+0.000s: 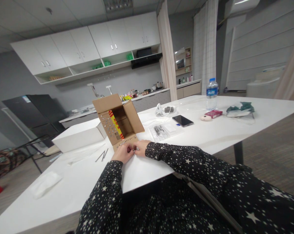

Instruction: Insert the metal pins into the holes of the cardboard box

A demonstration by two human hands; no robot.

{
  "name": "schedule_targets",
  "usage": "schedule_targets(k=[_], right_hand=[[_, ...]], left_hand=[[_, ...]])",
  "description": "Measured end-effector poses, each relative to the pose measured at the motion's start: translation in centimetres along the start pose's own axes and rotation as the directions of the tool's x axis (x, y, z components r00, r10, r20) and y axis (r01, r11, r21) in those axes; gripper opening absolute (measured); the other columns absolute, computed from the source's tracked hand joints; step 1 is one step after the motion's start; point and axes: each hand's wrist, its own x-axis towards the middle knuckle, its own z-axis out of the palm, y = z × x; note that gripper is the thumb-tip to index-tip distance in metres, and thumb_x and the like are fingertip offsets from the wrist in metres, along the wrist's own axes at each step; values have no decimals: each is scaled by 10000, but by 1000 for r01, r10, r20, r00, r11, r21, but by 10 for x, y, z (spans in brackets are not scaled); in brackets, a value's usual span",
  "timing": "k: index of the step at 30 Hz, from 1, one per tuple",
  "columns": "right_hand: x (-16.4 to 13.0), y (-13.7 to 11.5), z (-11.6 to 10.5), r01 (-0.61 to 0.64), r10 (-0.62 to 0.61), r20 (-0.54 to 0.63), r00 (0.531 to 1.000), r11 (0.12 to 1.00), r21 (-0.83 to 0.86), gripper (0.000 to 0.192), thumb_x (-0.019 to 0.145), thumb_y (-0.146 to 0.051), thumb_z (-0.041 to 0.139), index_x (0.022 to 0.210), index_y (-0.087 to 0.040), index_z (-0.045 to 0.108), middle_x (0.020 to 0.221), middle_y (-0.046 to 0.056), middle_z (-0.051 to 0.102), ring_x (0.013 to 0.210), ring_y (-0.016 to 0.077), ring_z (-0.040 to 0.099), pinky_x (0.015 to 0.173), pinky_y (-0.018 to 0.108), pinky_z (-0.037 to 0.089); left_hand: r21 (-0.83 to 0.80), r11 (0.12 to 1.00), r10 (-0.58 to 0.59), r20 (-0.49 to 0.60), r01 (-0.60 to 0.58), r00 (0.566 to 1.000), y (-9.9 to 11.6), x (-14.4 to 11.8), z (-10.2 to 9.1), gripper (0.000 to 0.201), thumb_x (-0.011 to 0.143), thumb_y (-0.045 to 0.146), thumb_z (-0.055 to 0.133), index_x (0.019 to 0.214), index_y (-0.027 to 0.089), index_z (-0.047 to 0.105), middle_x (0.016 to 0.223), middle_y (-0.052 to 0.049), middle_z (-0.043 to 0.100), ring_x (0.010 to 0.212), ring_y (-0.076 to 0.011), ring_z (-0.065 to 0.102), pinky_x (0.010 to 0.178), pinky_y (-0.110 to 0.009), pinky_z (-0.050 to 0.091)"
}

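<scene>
My left hand (123, 152) and my right hand (142, 147) meet at the front of an open cardboard box (130, 117). Their fingers are closed and pinched together around something small with a metallic glint, too small to name. Small silvery pieces dot the box's left flap (108, 125), and a row of them runs along its front flap, just beyond my fingers. Yellow and red tape (116, 125) crosses the box's left side. To the left of my left hand lie two thin metal rods (104, 155).
A long white box (77, 135) stands left of the cardboard box. On the white table (88, 191) to the right are a plastic bag (161, 131), a phone (182, 120), a pink packet (213, 113) and a water bottle (211, 94). A crumpled white wrapper (46, 184) lies front left.
</scene>
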Motion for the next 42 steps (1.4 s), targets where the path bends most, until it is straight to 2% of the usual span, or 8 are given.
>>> schedule_targets(k=[28, 42], right_hand=[[-1, -1, -1, -3, 3, 0, 1000, 1000, -25, 312, 767, -372, 493, 995, -244, 665, 918, 57, 692, 854, 236, 641, 682, 316, 478], [-2, -1, -1, -12, 12, -10, 1000, 1000, -15, 313, 758, -389, 496, 981, -245, 662, 920, 59, 686, 841, 233, 637, 671, 312, 474]], left_hand=[[35, 999, -6, -1, 6, 1000, -1, -1, 0, 102, 719, 260, 493, 683, 185, 554, 706, -26, 615, 681, -153, 546, 621, -261, 380], [23, 1000, -16, -1, 16, 1000, -1, 0, 0, 114, 722, 263, 519, 673, 180, 579, 692, -25, 612, 670, -150, 541, 617, -266, 377]])
